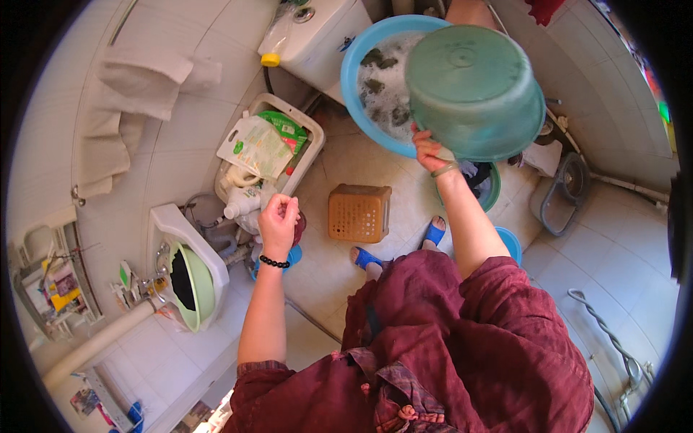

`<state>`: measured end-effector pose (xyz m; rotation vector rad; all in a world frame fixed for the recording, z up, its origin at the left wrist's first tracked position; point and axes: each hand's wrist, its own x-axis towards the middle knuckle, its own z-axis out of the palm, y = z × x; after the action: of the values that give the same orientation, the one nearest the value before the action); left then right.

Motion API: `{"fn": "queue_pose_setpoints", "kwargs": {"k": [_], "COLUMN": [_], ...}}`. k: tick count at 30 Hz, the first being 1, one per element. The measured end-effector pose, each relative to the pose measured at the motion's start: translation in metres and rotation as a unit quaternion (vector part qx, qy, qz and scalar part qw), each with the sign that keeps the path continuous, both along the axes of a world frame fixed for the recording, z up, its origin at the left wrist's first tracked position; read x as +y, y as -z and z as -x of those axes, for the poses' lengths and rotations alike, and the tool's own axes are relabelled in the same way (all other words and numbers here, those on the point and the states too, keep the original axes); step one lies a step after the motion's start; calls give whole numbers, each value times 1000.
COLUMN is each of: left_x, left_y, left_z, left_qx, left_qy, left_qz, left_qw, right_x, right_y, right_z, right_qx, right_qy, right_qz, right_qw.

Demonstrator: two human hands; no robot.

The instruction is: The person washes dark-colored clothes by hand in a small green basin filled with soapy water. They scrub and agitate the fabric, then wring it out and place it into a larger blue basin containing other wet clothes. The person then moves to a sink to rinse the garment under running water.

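Note:
My right hand (431, 151), with a green bangle at its wrist, grips the rim of a green plastic basin (469, 79). The basin is tipped so its underside faces me, overlapping the right part of a larger blue basin (354, 94). White suds (390, 79) and dark cloth show in the blue one; the green basin hides the rest. My left hand (276, 222), wearing a black bead bracelet, is held up with curled fingers and nothing visible in it. It is nearest a white bottle (244, 202) by a pale plastic tub (312, 148) of packets.
A brown plastic stool (359, 213) stands mid-floor near my blue slippers (367, 257). Beneath my right forearm sits another green basin (493, 189) with dark clothes. On the left, a sink (162, 216) holds a light green basin (198, 289). A grey plastic basin (563, 191) leans at the right.

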<state>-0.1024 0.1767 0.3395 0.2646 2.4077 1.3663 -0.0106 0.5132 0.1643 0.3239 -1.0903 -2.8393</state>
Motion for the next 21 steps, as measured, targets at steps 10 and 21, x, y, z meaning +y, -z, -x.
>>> {"fn": "queue_pose_setpoints", "kwargs": {"k": [10, 21], "left_x": [-145, -298], "left_y": [44, 73], "left_z": [-31, -106], "left_qx": [54, -27], "left_qy": [36, -39], "left_qz": [111, 149], "left_qw": [992, 988], "right_x": [5, -131], "right_y": [-11, -62], "right_z": [7, -52], "right_qx": [-119, -334], "right_qy": [-41, -67], "right_qz": [-237, -759], "right_qw": [963, 555]}}
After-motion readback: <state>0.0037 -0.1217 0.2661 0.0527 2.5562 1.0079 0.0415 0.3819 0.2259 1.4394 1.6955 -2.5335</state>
